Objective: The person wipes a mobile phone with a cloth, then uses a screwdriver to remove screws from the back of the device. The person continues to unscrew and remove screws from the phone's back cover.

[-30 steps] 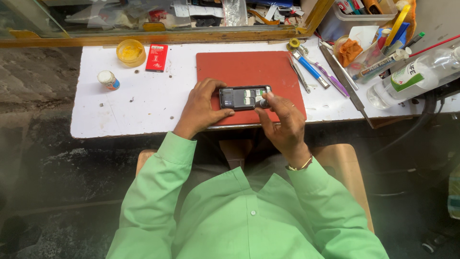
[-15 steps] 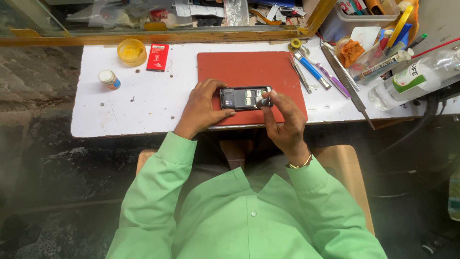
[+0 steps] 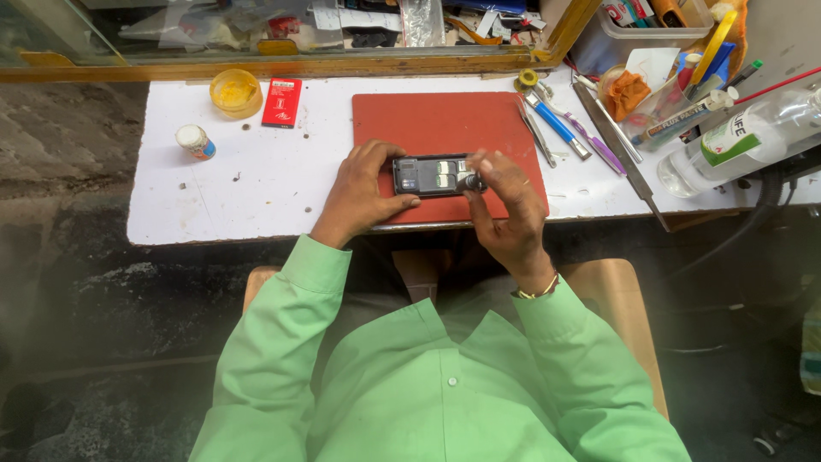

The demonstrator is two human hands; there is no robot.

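We take the red mat (image 3: 445,124) on the white worktop (image 3: 256,188) as our landmark. The left hand (image 3: 363,192) reaches in over the mat's near left corner, wrist bent, its grip clasped around the left end of the opened phone (image 3: 432,175), thumb along the near edge and fingers curled over the far edge. The right hand (image 3: 505,214) rises from below the mat's near edge, fingers arched, its grip pinched on a small dark tool (image 3: 470,182) whose tip meets the phone's right end. The phone lies lengthwise over the near part of the mat, back cover off, dark frame exposed with pale metal compartments inside. A blue-handled tool (image 3: 558,127) lies just right of the mat.
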